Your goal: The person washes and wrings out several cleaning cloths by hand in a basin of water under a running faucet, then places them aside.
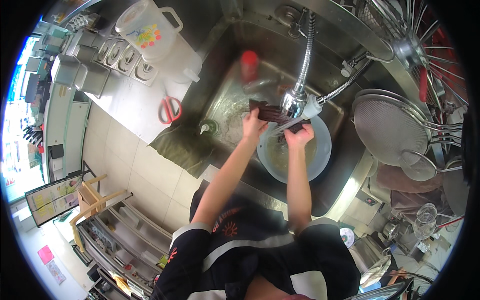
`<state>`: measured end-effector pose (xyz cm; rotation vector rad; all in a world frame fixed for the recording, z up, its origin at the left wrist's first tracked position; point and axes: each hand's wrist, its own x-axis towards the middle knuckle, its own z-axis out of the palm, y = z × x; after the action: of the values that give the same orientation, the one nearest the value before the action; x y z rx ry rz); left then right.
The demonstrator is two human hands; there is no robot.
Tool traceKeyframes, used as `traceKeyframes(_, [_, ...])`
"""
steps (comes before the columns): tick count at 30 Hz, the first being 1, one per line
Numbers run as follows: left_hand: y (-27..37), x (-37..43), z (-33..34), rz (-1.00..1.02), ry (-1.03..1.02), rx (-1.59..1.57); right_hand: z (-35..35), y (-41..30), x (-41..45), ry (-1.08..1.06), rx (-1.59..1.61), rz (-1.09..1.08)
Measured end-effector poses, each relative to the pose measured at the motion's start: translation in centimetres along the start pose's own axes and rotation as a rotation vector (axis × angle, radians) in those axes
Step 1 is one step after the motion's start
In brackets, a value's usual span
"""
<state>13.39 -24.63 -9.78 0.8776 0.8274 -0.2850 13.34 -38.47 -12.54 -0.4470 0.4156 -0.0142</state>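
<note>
A dark brown cloth is stretched between my two hands over the metal sink. My left hand grips its left end, and my right hand holds its right part. Water runs onto the cloth from the white nozzle of a hose, beside the chrome faucet head. Beneath my right hand stands a whitish round basin with cloudy, yellowish water in it. In the sink, a red-capped container lies beyond my left hand; it is blurred.
A pump bottle stands at the sink's left edge near an olive cloth. Red-handled scissors and a plastic pitcher are on the left counter. Mesh strainers and whisks hang at right.
</note>
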Motion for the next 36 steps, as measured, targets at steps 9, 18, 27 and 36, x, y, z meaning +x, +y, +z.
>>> traceKeyframes(9, [-0.6,1.1,1.0,-0.287,-0.243,-0.414,0.4,1.4,0.9,-0.135,0.288,0.138])
traceKeyframes(18, [-0.7,0.3,1.6,0.339,-0.239,0.333,3.2,3.0,-0.9,0.213,-0.523,-0.011])
traceKeyframes(27, [2.8,-1.5,3.6,0.364,-0.413,0.616,1.9,-0.3,-1.9,0.052,0.05,0.208])
traceKeyframes(36, [1.1,0.3,5.4,-0.098,-0.544,-0.005,1.2,1.4,-2.8,-0.443,0.071,0.949])
